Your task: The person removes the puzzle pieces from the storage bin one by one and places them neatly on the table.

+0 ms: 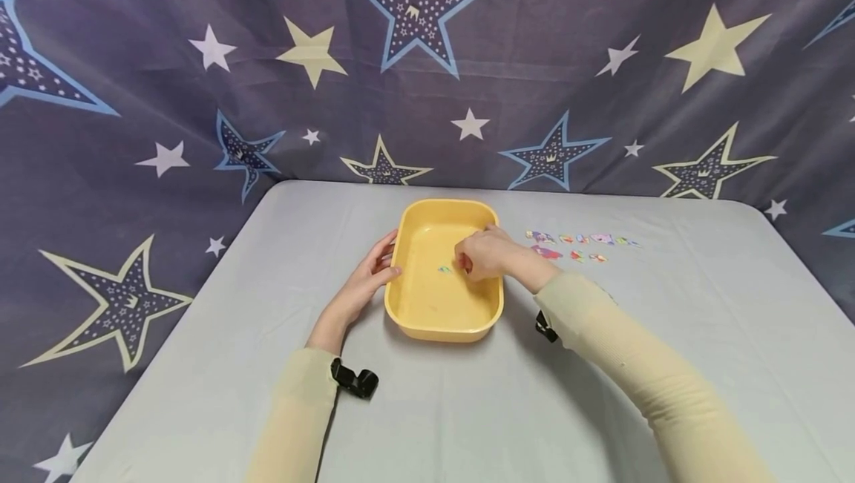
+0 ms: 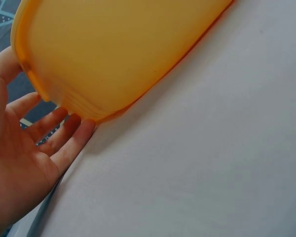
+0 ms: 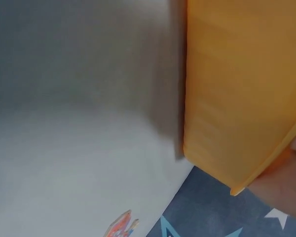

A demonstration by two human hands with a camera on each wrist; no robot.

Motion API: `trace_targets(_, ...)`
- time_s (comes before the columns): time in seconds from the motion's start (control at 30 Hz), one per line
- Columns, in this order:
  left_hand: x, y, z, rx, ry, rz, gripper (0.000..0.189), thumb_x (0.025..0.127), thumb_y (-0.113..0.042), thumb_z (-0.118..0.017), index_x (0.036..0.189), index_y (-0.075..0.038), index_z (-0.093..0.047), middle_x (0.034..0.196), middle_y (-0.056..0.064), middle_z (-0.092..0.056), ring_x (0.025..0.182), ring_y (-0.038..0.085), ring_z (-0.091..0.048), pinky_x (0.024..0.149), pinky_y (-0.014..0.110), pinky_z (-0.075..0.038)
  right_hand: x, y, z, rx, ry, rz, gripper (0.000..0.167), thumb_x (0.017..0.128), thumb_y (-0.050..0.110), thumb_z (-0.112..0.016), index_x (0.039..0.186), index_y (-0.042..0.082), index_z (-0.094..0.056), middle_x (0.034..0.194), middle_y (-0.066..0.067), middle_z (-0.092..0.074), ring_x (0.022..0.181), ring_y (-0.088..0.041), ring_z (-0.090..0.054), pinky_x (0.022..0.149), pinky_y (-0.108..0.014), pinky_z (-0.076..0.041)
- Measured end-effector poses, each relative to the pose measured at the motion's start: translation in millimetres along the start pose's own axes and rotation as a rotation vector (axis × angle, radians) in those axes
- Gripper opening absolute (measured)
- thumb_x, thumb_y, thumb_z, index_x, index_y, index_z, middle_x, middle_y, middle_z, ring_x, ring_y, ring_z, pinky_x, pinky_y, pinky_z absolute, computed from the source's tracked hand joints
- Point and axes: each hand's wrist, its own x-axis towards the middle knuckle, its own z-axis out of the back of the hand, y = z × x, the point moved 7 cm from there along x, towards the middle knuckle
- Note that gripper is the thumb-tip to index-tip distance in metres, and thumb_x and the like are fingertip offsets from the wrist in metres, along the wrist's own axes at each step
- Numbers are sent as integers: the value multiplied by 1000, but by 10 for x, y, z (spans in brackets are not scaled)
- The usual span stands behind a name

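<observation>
A yellow plastic basin (image 1: 427,309) stands on the table. My left hand (image 1: 364,283) holds its left side, thumb at the rim and fingers against the outer wall; in the left wrist view the fingertips of that hand (image 2: 37,138) touch the basin (image 2: 118,54). My right hand (image 1: 490,251) reaches over the right rim into the basin with its fingers bent downward. Its fingertips are hidden, so whether they pinch anything cannot be seen. Just left of them a small greenish cutout (image 1: 444,269) lies on the basin floor.
Several small colourful cutouts (image 1: 545,252) lie in rows on the grey-white tablecloth (image 1: 701,305), right of the basin. A dark star-patterned cloth (image 1: 414,97) hangs behind the table. Black wrist cameras (image 1: 355,379) are strapped to both wrists.
</observation>
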Motion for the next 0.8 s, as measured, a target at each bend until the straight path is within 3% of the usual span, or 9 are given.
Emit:
trace_targets(0.17,68,125,21,-13,-8,-1,66,88,-11,-51,145,-25,-22,144,14,-29,126,32,-36,101,47,-30,-27,-10,44,84,-70,42,12,68,18,-67,79,21,-65,67,13,-58,68,-7,-52,76,-34,-34)
trace_targets(0.37,138,257,56,1,-32,-8,64,87,-14,-53,142,-34,-26,142,7,-33,124,27,-39,101,46,-30,-57,-22,92,180,-138,83,13,68,17,-67,81,16,-66,78,7,-59,72,-7,-54,71,-24,-43)
trace_targets(0.63,128,240,59,-3,-31,-5,65,87,-14,-53,142,-32,-26,142,6,-33,124,26,-38,102,47,-28,-171,-86,204,405,-192,115,20,75,9,-63,94,2,-67,91,-5,-61,82,-16,-61,77,-29,-48)
trace_targets(0.8,56,102,18,-8,-12,-7,66,87,-10,-51,145,-25,-23,144,13,-30,125,31,-36,104,49,-25,-259,-156,277,429,-227,131,20,75,8,-63,94,2,-67,90,-5,-62,83,-18,-61,80,-35,-48)
